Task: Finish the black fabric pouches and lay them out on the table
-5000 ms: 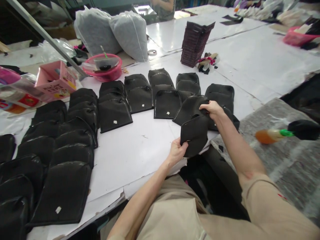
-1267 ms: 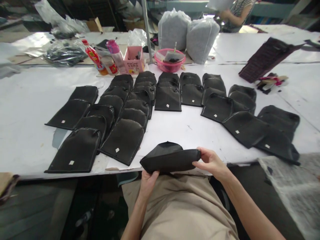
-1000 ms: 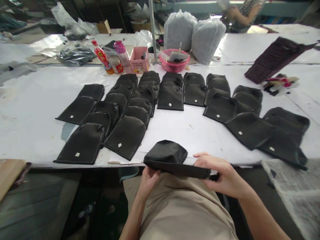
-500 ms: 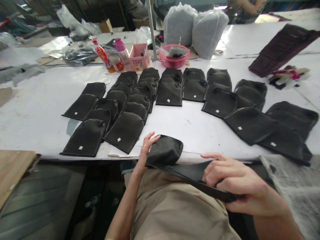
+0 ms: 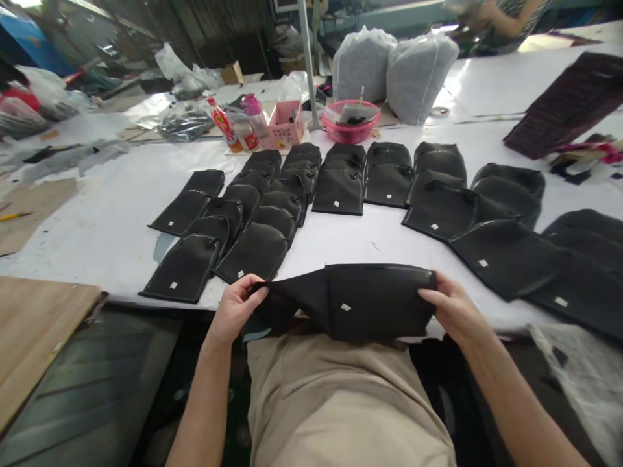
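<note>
A black pouch [image 5: 377,301] with a small white tag is stretched sideways between both hands at the table's front edge. My left hand [image 5: 239,306] pinches its narrower, twisted left end between thumb and fingers. At the opposite end, my right hand [image 5: 450,303] grips the corner, thumb in front. Beyond it, several similar black pouches lie overlapping in rows on the white table, among them a tagged one [image 5: 337,188] in the middle and another [image 5: 180,266] at the left.
Behind the pouches stand a red-labelled bottle [image 5: 221,122], a pink box [image 5: 286,124] and a pink basin [image 5: 351,123]. Two stuffed grey-white bags [image 5: 421,78] sit farther back. A wooden board [image 5: 43,331] is at the left. A person's arm [image 5: 506,19] shows at the top right.
The pouch has turned and spread out flat, its white tag now showing. My left hand has moved left and closed on its end; my right hand has shifted to the other end.
</note>
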Available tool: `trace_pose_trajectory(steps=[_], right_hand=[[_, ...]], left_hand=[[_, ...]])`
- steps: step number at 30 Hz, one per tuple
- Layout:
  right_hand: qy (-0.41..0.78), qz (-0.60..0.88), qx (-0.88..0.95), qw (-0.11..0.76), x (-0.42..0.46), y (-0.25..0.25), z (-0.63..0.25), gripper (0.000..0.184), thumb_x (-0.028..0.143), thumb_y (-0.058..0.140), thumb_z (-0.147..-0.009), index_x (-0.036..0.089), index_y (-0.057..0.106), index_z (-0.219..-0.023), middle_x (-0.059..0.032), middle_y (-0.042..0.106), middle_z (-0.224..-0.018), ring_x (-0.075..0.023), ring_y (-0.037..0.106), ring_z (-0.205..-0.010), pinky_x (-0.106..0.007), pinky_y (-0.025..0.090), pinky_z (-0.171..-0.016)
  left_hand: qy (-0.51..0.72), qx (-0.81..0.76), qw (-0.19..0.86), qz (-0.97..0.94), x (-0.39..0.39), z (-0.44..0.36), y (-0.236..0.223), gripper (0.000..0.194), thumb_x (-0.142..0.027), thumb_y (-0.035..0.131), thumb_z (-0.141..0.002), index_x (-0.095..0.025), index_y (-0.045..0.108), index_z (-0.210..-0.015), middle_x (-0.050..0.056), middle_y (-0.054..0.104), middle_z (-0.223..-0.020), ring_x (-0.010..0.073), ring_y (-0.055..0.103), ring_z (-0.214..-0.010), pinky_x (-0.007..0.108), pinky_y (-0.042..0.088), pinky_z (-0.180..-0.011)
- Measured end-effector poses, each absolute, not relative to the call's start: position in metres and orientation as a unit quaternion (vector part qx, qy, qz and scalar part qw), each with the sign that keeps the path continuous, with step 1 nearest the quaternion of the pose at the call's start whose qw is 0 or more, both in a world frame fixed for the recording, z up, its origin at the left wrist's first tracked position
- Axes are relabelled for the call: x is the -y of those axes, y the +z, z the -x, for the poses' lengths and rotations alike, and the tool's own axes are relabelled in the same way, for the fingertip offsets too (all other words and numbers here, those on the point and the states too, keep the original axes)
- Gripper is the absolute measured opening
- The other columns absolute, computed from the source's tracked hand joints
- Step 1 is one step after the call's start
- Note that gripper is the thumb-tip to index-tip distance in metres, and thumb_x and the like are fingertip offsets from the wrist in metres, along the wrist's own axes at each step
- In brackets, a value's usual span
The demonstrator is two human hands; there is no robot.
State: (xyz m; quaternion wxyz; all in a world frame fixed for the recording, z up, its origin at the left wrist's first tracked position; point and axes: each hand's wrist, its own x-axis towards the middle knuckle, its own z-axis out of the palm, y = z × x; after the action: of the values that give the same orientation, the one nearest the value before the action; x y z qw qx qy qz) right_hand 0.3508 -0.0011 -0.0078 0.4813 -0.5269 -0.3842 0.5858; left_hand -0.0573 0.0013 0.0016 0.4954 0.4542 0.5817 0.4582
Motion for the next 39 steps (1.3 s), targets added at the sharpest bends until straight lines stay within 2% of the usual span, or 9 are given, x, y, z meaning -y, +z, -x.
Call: trace_pose_trajectory(steps=[3,10,13,16,19,21,27,34,39], right_hand=[[0.629,0.531,0.359,0.441,-0.022,-0.033,-0.331,0.034,0.034,0.081,-0.066,0.018,0.069,-0.093,-0.0053,0.074,-0.088,-0.0227,0.066,-0.084,-0.034,0.052,-0.078],[0.715,0.476,0.33,0.392,-0.037,-0.056,-0.283,0.035,0.033,0.082,-0.065,0.016,0.07,-0.093,-0.0059,0.075,-0.09,-0.0207,0.066,-0.082,-0.031,0.05,-0.078],[0.738,0.462,0.317,0.376,-0.037,-0.061,-0.266,0.034,0.031,0.082,-0.065,0.016,0.071,-0.093,-0.0045,0.075,-0.087,-0.0186,0.066,-0.076,-0.028,0.05,-0.071],[0.756,0.451,0.296,0.372,-0.037,-0.067,-0.26,0.032,0.033,0.081,-0.066,0.017,0.072,-0.092,-0.003,0.075,-0.085,-0.0158,0.065,-0.069,-0.025,0.049,-0.064],[0.778,0.429,0.265,0.374,-0.038,-0.07,-0.261,0.029,0.033,0.083,-0.064,0.019,0.073,-0.088,-0.0026,0.075,-0.082,-0.0152,0.065,-0.065,-0.025,0.05,-0.061],[0.793,0.416,0.247,0.37,-0.038,-0.069,-0.261,0.026,0.031,0.083,-0.064,0.019,0.073,-0.084,-0.0021,0.075,-0.078,-0.0152,0.064,-0.062,-0.026,0.051,-0.06],[0.808,0.382,0.249,0.373,-0.029,-0.052,-0.252,0.022,0.038,0.079,-0.069,0.021,0.07,-0.079,0.0,0.072,-0.07,-0.0166,0.065,-0.059,-0.029,0.054,-0.06],[0.781,0.366,0.344,0.371,-0.023,-0.049,-0.247,0.04,0.061,0.068,-0.076,0.021,0.07,-0.082,-0.0031,0.072,-0.069,-0.0221,0.066,-0.063,-0.034,0.055,-0.061],[0.757,0.404,0.384,0.342,-0.03,-0.052,-0.254,0.059,0.057,0.074,-0.074,0.026,0.058,-0.122,-0.0048,0.073,-0.1,-0.0203,0.069,-0.079,-0.029,0.053,-0.068]], left_hand=[[0.453,-0.565,0.579,-0.376,-0.002,0.049,0.015,0.022,-0.032,0.077,-0.073,-0.017,0.062,-0.075,-0.002,0.062,-0.065,0.0093,0.055,-0.053,0.017,0.045,-0.049],[0.454,-0.478,0.696,-0.286,-0.022,-0.021,0.018,0.025,-0.03,0.079,-0.07,-0.015,0.061,-0.079,-0.002,0.062,-0.063,0.0084,0.058,-0.049,0.017,0.046,-0.048],[0.435,-0.421,0.735,-0.305,-0.024,-0.054,0.011,0.03,-0.035,0.076,-0.075,-0.014,0.062,-0.093,0.004,0.069,-0.079,0.0152,0.069,-0.065,0.027,0.056,-0.067],[0.469,-0.433,0.659,-0.398,-0.018,-0.056,0.004,0.044,-0.037,0.073,-0.08,-0.016,0.058,-0.116,0.012,0.07,-0.104,0.0246,0.07,-0.096,0.039,0.052,-0.091],[0.548,-0.56,0.427,-0.451,-0.006,-0.029,-0.012,0.04,-0.036,0.071,-0.082,-0.018,0.06,-0.116,0.012,0.066,-0.117,0.024,0.063,-0.112,0.038,0.045,-0.103],[0.571,-0.619,0.339,-0.42,0.004,-0.008,-0.029,0.041,-0.037,0.069,-0.083,-0.018,0.059,-0.118,0.011,0.063,-0.12,0.0228,0.061,-0.115,0.038,0.044,-0.105],[0.534,-0.592,0.527,-0.292,0.036,-0.003,-0.069,0.062,-0.051,0.069,-0.081,-0.014,0.052,-0.127,0.013,0.069,-0.107,0.0241,0.07,-0.096,0.039,0.054,-0.087],[0.562,-0.521,0.614,-0.192,0.041,-0.029,-0.067,0.048,-0.053,0.067,-0.083,-0.014,0.065,-0.11,0.014,0.073,-0.108,0.0234,0.071,-0.096,0.034,0.055,-0.084],[0.616,-0.555,0.538,-0.152,0.046,-0.028,-0.063,0.039,-0.049,0.068,-0.082,-0.02,0.065,-0.108,0.008,0.074,-0.112,0.0262,0.07,-0.103,0.038,0.056,-0.088]])
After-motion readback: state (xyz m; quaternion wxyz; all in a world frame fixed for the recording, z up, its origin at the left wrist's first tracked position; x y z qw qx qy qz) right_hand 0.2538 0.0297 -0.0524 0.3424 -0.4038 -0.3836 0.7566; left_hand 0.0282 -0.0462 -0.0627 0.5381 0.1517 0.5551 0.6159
